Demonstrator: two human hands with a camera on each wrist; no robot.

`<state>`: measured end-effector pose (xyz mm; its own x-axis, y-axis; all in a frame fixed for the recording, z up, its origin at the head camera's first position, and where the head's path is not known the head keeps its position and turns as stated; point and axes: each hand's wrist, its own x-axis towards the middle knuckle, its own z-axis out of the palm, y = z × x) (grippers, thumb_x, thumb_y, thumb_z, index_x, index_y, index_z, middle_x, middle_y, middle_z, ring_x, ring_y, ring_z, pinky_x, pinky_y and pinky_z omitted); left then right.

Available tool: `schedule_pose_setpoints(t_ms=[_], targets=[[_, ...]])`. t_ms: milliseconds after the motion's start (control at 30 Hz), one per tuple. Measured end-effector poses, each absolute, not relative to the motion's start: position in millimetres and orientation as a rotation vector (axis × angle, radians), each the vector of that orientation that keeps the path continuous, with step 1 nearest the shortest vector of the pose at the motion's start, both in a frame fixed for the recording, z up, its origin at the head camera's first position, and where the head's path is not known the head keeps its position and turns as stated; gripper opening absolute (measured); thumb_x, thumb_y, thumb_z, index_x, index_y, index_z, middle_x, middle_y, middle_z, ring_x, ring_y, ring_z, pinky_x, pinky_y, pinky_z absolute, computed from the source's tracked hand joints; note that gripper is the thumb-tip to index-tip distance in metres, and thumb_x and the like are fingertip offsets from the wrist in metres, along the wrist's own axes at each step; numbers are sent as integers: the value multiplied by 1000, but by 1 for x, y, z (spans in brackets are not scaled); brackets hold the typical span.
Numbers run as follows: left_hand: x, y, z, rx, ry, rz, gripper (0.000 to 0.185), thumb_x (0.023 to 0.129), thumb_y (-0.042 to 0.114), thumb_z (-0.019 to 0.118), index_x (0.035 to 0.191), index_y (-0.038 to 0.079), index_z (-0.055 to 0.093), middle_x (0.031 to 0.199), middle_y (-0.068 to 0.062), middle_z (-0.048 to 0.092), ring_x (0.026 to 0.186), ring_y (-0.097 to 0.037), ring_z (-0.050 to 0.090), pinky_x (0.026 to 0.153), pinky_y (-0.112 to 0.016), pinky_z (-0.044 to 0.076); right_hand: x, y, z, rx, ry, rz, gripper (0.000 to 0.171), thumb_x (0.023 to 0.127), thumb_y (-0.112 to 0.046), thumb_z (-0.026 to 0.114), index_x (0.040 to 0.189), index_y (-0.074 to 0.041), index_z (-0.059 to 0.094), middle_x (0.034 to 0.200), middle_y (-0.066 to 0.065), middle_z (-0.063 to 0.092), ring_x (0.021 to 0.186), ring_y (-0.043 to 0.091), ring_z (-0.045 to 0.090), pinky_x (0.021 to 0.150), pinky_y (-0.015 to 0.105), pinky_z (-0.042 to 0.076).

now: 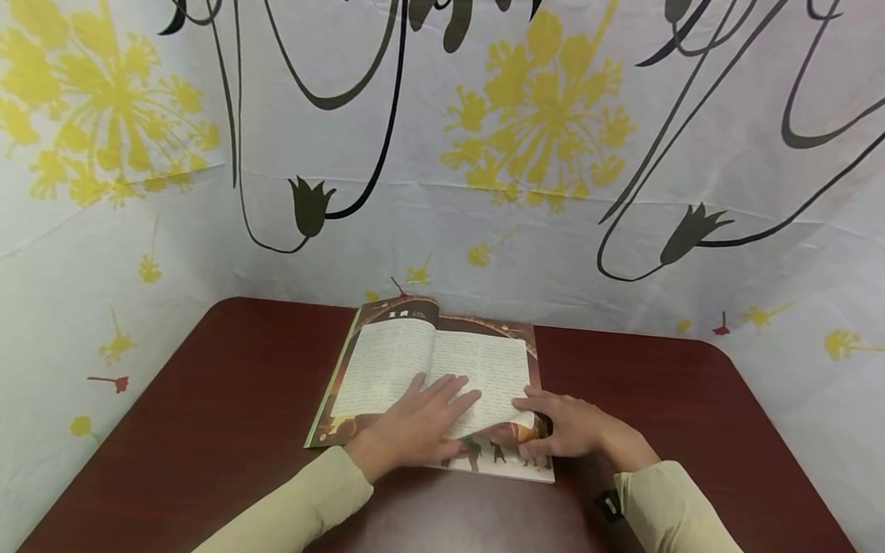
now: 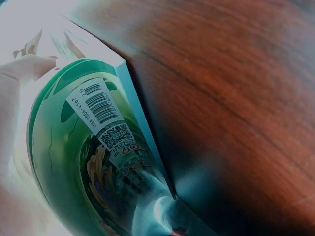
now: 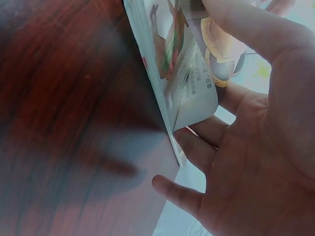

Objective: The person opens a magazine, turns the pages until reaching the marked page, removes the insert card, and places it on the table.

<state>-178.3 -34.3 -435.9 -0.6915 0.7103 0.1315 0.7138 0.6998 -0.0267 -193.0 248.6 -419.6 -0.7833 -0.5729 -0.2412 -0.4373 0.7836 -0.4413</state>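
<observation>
An open magazine lies on the dark red table, its text pages facing up. My left hand rests flat on the pages near the spine, fingers straight and spread. My right hand sits at the lower right corner and pinches a curled-up page. In the right wrist view the lifted page bends between the thumb above and the fingers below. The left wrist view shows the magazine's glossy cover with a barcode, and part of the left hand, overexposed.
A white cloth with yellow flowers and black stems hangs close behind and to both sides of the table. Bare table top stretches left and right of the magazine. Cream sleeves cover both forearms.
</observation>
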Motion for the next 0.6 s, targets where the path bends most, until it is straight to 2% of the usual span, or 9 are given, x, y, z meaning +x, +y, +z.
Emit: schedule_pose_setpoints(t_ms=[167,400,533,600], targets=[[-179,-34,-437,-1181,-2737,-33,73,90,46,65,152,18,37,152,-7,43,140,-25,40,109,-56,35,-193,253,-421,-772,2613,-504,83,83,-54,74,148,-10,48,158,22,31,137,48,38,102,67,35],[-182,-34,-438,-1192,-2651,-40,80,88,45,68,154,15,33,152,-10,43,139,-28,42,107,-57,37,-194,260,-415,-768,2611,-526,88,80,-52,78,149,-10,44,157,24,31,138,49,36,102,67,34],[-183,-34,-438,-1172,-2593,-14,90,87,45,69,158,13,24,157,-12,37,142,-29,38,108,-57,37,-195,262,-413,-738,2657,-535,88,81,-51,78,150,-9,43,154,24,37,138,48,37,103,67,35],[-184,-34,-437,-1161,-2556,-1,95,87,46,70,159,13,18,160,-13,30,144,-29,35,109,-57,35,-195,263,-414,-706,2690,-544,94,81,-53,77,153,-8,37,154,23,37,138,47,38,103,66,35]])
